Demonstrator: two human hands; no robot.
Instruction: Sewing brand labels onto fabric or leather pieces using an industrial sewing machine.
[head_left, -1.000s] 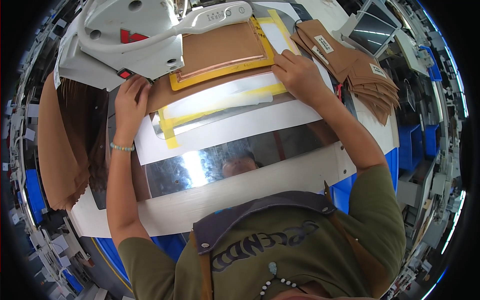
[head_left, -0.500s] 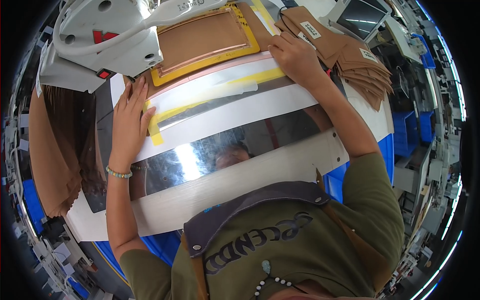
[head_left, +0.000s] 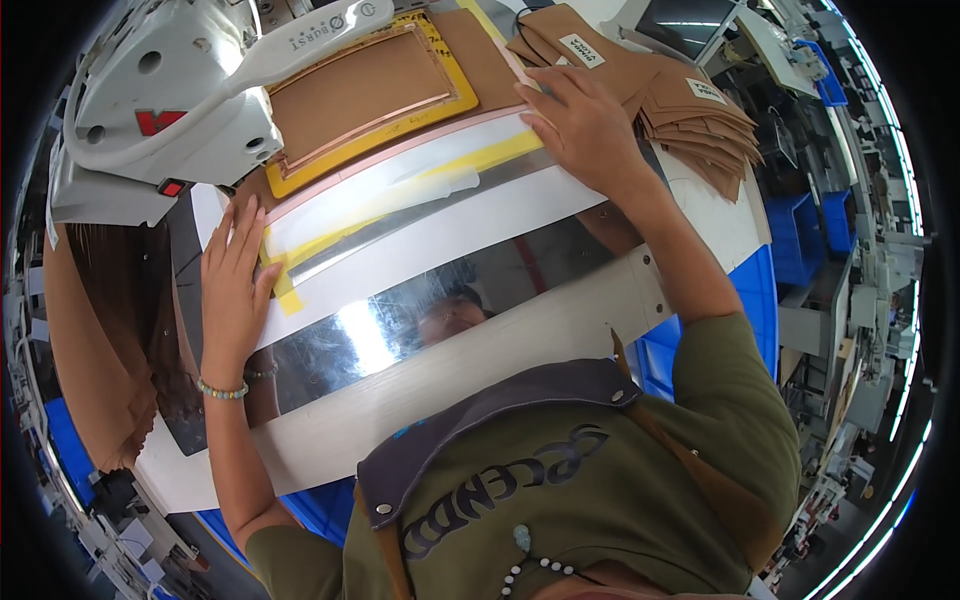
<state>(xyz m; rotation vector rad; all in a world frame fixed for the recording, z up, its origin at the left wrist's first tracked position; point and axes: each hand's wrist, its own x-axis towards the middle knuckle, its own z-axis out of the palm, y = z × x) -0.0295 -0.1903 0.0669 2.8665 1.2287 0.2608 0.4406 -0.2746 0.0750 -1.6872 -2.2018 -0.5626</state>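
Observation:
My left hand [head_left: 238, 280] lies flat with its fingers stretched out, the tips at the left end of a brown sheet [head_left: 480, 60]. My right hand [head_left: 580, 130] rests palm down at that sheet's right edge, its fingers extended and slightly bent, with nothing seen in its grasp. Between the hands a yellow rectangular frame [head_left: 385, 137] lies over the brown material, with a copper-coloured inner border. Nearer to me is a white sheet [head_left: 400, 250] with yellow tape [head_left: 290, 298] along it. The far left part of the frame is hidden by a white machine.
The white machine head [head_left: 150, 110] with a pale handle overhangs the far left. Stacked brown pieces [head_left: 700, 115] with white labels lie at the right. Brown sheets [head_left: 90, 350] drape at the left. A shiny metal plate [head_left: 500, 265] lies nearer me; blue bins [head_left: 795, 235] stand right.
The whole view has shifted, so the table and machine appear further left. My right hand's fingers have straightened out from a more curled pose. My left hand stays flat at the left end.

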